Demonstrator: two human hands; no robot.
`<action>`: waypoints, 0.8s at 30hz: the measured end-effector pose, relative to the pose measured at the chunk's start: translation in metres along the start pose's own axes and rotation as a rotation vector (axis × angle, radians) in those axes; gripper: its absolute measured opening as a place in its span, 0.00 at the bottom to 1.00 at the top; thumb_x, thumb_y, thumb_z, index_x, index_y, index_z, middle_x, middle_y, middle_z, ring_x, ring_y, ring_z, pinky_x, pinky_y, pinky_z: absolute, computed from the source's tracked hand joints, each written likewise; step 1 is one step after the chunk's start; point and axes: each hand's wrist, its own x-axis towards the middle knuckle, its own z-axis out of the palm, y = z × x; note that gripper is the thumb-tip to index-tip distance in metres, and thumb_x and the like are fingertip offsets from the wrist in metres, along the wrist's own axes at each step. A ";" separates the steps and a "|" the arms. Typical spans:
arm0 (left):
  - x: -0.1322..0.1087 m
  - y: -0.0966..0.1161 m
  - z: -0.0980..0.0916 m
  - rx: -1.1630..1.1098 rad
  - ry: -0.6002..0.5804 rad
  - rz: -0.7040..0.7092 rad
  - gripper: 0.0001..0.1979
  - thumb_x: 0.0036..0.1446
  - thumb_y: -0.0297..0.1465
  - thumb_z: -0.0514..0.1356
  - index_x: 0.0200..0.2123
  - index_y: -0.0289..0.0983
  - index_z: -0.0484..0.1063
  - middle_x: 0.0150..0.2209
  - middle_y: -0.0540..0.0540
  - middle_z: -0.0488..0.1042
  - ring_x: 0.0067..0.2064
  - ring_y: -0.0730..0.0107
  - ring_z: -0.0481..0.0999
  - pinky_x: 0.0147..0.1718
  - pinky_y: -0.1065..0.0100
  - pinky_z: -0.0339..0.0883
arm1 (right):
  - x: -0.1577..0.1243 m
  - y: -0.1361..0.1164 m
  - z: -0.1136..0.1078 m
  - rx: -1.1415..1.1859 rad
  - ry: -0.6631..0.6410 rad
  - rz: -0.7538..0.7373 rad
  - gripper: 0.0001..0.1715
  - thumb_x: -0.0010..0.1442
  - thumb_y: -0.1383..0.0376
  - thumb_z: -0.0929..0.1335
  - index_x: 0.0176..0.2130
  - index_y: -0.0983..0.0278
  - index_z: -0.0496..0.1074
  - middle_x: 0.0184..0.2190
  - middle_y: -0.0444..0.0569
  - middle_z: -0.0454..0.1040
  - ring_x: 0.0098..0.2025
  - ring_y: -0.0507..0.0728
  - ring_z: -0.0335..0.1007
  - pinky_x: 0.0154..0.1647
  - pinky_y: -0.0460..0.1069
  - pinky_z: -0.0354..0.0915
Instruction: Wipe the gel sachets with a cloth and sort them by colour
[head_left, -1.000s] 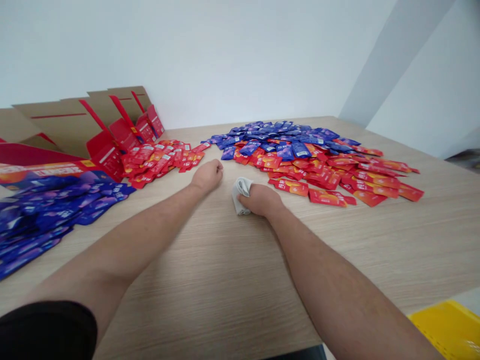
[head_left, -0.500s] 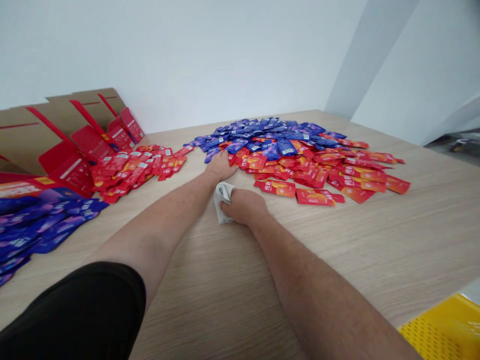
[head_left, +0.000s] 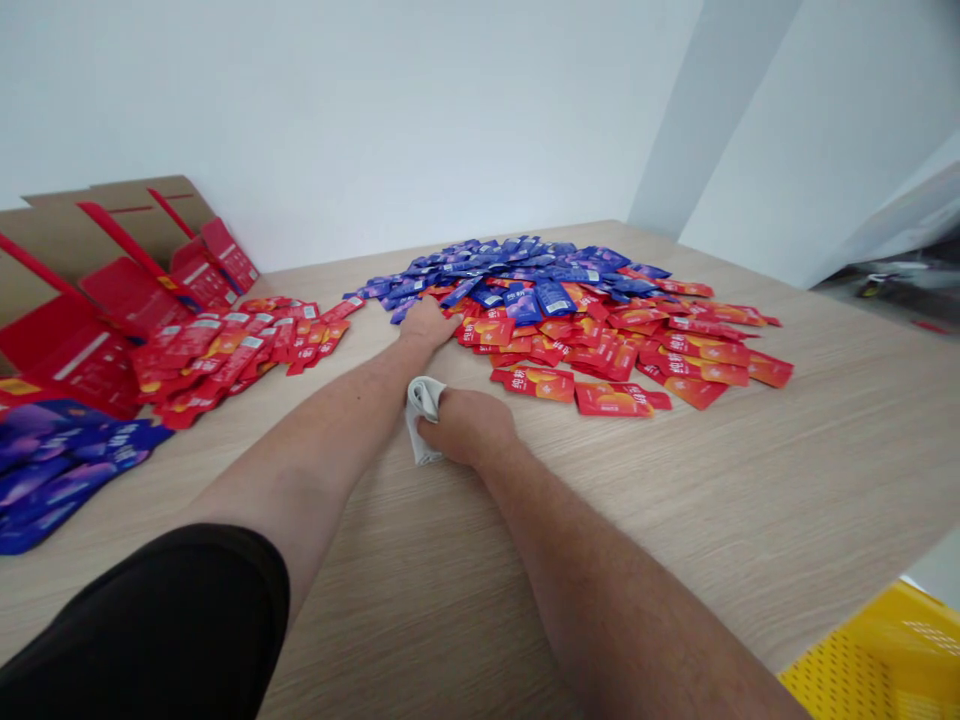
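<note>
My right hand [head_left: 466, 427] rests on the wooden table [head_left: 675, 520], fingers closed round a crumpled white cloth [head_left: 422, 402]. My left hand [head_left: 427, 324] reaches further out and touches the near-left edge of a big mixed pile of red sachets [head_left: 645, 345] and blue sachets [head_left: 517, 265]. Its fingers are curled at the pile's edge; whether they grip a sachet is hidden.
A smaller heap of red sachets [head_left: 232, 345] lies at the left. Behind it stand flat cardboard display boxes [head_left: 112, 260] with red flaps. Blue sachets [head_left: 52, 465] lie at the near left. A yellow perforated crate [head_left: 885, 660] sits off the table's near-right corner.
My left hand has moved forward and right from bare table to the edge of the mixed pile. My right hand with the cloth has stayed put; the view has swung right.
</note>
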 end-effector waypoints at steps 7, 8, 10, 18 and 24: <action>0.004 0.011 0.004 0.047 -0.066 0.091 0.38 0.57 0.56 0.53 0.67 0.46 0.61 0.65 0.35 0.65 0.62 0.39 0.67 0.57 0.45 0.62 | 0.000 -0.002 -0.003 -0.003 -0.021 0.013 0.26 0.61 0.48 0.61 0.48 0.55 0.78 0.41 0.53 0.82 0.44 0.65 0.79 0.40 0.56 0.71; 0.005 0.012 0.004 0.055 -0.078 0.085 0.40 0.55 0.58 0.54 0.67 0.49 0.60 0.65 0.35 0.64 0.63 0.38 0.66 0.57 0.43 0.62 | 0.000 -0.002 -0.002 0.000 -0.025 0.017 0.26 0.61 0.48 0.61 0.48 0.55 0.78 0.42 0.53 0.82 0.44 0.65 0.79 0.40 0.56 0.71; 0.009 0.017 0.004 0.069 -0.102 0.069 0.41 0.53 0.60 0.55 0.67 0.53 0.59 0.66 0.35 0.63 0.63 0.35 0.65 0.56 0.41 0.61 | 0.000 -0.002 -0.002 0.001 -0.036 0.026 0.26 0.61 0.48 0.61 0.48 0.56 0.78 0.43 0.54 0.82 0.44 0.64 0.79 0.41 0.56 0.71; 0.037 0.039 0.003 0.164 -0.235 0.085 0.48 0.46 0.60 0.59 0.68 0.48 0.59 0.68 0.34 0.59 0.66 0.29 0.61 0.60 0.39 0.57 | 0.000 -0.002 0.000 0.015 -0.020 0.023 0.25 0.61 0.48 0.62 0.47 0.57 0.78 0.41 0.53 0.82 0.44 0.64 0.79 0.40 0.54 0.71; 0.041 0.042 0.002 0.162 -0.304 0.012 0.51 0.44 0.58 0.61 0.70 0.47 0.55 0.70 0.32 0.54 0.65 0.23 0.59 0.57 0.36 0.60 | 0.000 -0.002 -0.001 0.016 -0.030 0.027 0.25 0.61 0.48 0.62 0.46 0.57 0.78 0.41 0.53 0.82 0.44 0.64 0.79 0.40 0.55 0.72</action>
